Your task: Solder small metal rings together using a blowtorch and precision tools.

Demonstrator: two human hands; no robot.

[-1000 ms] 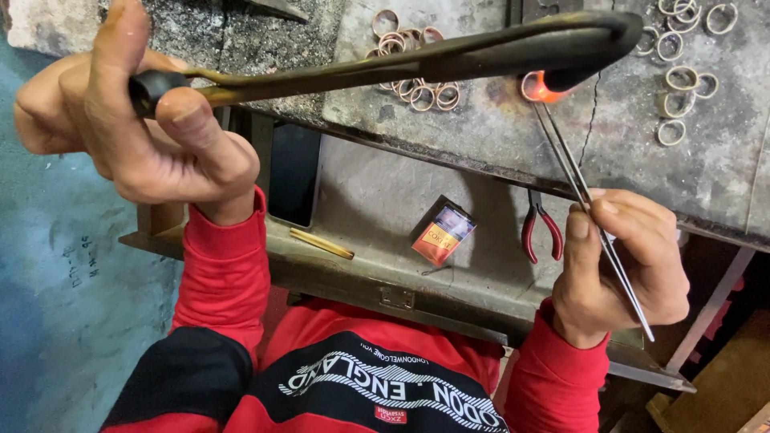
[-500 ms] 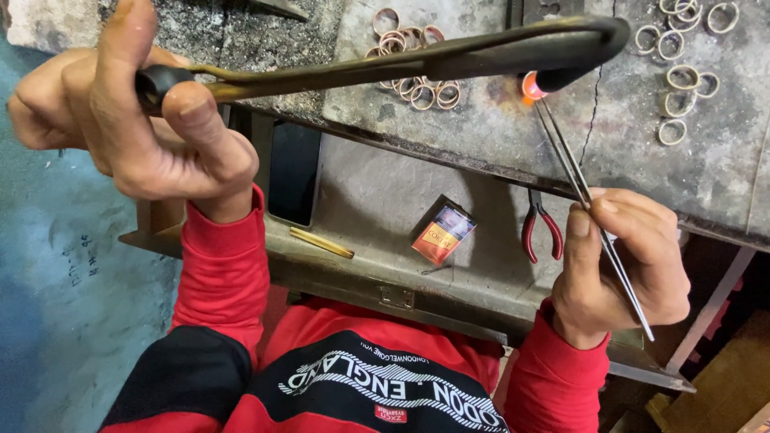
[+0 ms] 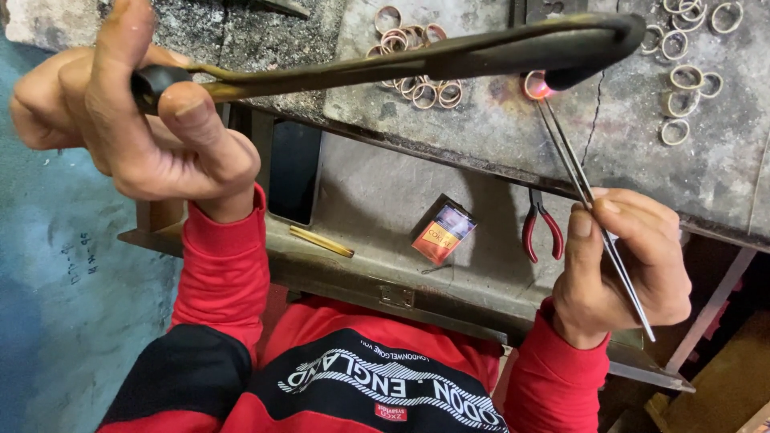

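My left hand grips the handle end of a long, dark brass torch that runs to the right across the view. Its bent tip points down at a glowing red-hot metal ring on the grey slab. My right hand pinches long steel tweezers, whose points reach up to the glowing ring. Red sleeves cover both arms.
Several small metal rings lie in a cluster at the top middle and more rings at the top right. On the lower tray lie red-handled pliers, a small red and orange packet, a brass rod and a dark phone.
The torch and my left hand have drifted slightly upward. The ring at the tweezers' points keeps glowing. My right hand has barely moved.
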